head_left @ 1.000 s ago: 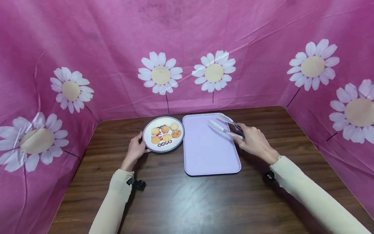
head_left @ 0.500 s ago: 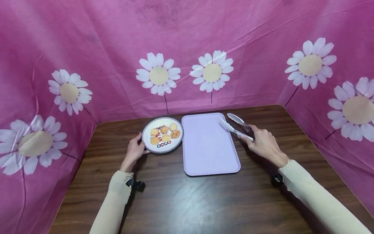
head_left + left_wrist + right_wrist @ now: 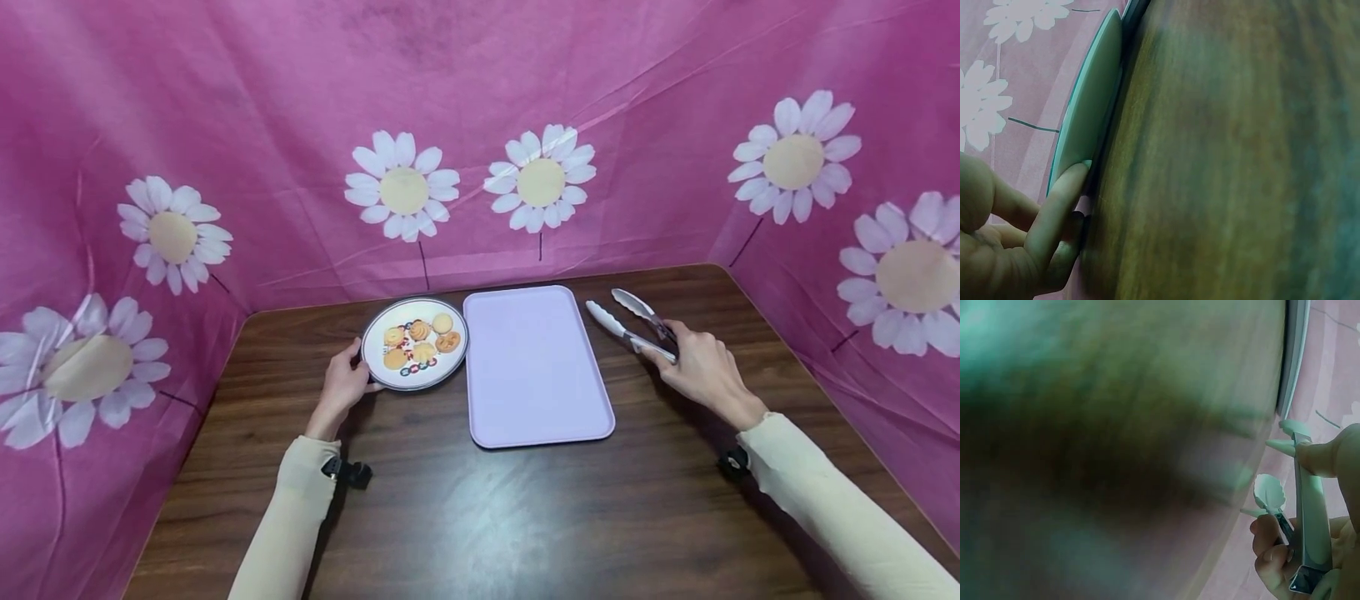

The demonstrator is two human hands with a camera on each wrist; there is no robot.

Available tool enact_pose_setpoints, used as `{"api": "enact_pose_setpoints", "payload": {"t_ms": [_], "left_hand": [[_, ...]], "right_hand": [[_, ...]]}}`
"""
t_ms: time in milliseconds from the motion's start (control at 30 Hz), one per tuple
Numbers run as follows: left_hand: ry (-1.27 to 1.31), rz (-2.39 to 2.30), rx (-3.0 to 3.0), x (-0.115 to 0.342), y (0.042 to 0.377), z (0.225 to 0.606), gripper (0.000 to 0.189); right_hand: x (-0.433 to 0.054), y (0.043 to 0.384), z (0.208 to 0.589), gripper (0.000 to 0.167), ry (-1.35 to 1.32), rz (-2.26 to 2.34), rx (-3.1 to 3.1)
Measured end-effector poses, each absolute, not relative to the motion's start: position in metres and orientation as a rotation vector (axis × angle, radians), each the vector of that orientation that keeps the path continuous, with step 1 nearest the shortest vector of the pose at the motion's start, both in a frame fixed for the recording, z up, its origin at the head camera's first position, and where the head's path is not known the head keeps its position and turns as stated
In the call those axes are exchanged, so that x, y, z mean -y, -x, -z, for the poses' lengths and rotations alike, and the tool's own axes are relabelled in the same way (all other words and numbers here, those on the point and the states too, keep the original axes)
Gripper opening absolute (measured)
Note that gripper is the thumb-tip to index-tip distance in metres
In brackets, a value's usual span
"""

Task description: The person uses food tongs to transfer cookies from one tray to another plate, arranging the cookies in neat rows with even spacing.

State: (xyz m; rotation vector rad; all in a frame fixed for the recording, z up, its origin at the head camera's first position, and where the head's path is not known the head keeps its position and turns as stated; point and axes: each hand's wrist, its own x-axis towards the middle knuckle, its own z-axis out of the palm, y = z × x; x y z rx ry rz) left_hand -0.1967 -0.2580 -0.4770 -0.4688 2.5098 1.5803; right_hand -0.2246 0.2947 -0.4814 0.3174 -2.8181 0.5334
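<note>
A round white plate (image 3: 392, 320) with a dark rim stands at the back left of the table, holding several baked cookies (image 3: 422, 353). My left hand (image 3: 345, 385) grips its left edge; in the left wrist view the fingers meet the plate's side (image 3: 1092, 94) just above the wood. To the right of the plate, touching or nearly so, lies a flat lilac tray (image 3: 536, 371) with nothing on it. Beyond the tray's right side my right hand (image 3: 705, 371) holds metal tongs (image 3: 618, 326) with white scalloped tips. The tongs' arms (image 3: 1314, 512) are spread, with nothing between the tips.
The brown wooden table (image 3: 480, 525) reflects light near its front. A pink cloth with printed daisies (image 3: 540, 182) hangs behind it and along both sides. Dark wrist straps (image 3: 351, 472) sit at the cuffs of both pale sleeves.
My right hand has carried the tongs rightward, from over the tray to over the wood beside it. The left hand and the plate stay in place; the head view shifts slightly.
</note>
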Motion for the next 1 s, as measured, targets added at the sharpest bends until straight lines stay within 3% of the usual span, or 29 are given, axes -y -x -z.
{"api": "enact_pose_setpoints", "payload": {"t_ms": [1000], "left_hand": [[0.485, -1.600, -2.514, 0.2579, 0.1986, 0.4792, 0.066]], "right_hand": [[-0.2916, 0.2249, 0.4764, 0.071, -0.242, -0.468, 2.930]]}}
